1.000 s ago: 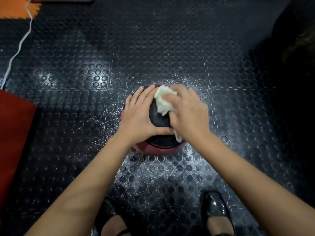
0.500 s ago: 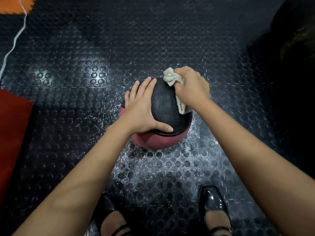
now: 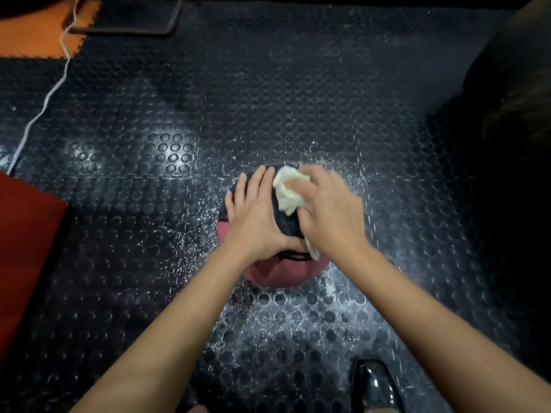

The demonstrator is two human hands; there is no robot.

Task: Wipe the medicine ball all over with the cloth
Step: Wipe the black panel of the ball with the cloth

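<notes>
Hands worked a black-and-pink medicine ball on studded black floor matting; no lettering could be read. The left hand lay flat, fingers straight toward 12 o'clock, on the ball's crown. The right hand bunched a pale cloth against the top, having swung back from the far 1 o'clock edge half a second before.

the floor is black rubber matting with raised round studs, speckled white around the medicine ball resting on it. a white cord trails across its left side, an orange mat lies at the far left corner, and a glossy black shoe stands at the near edge.
</notes>
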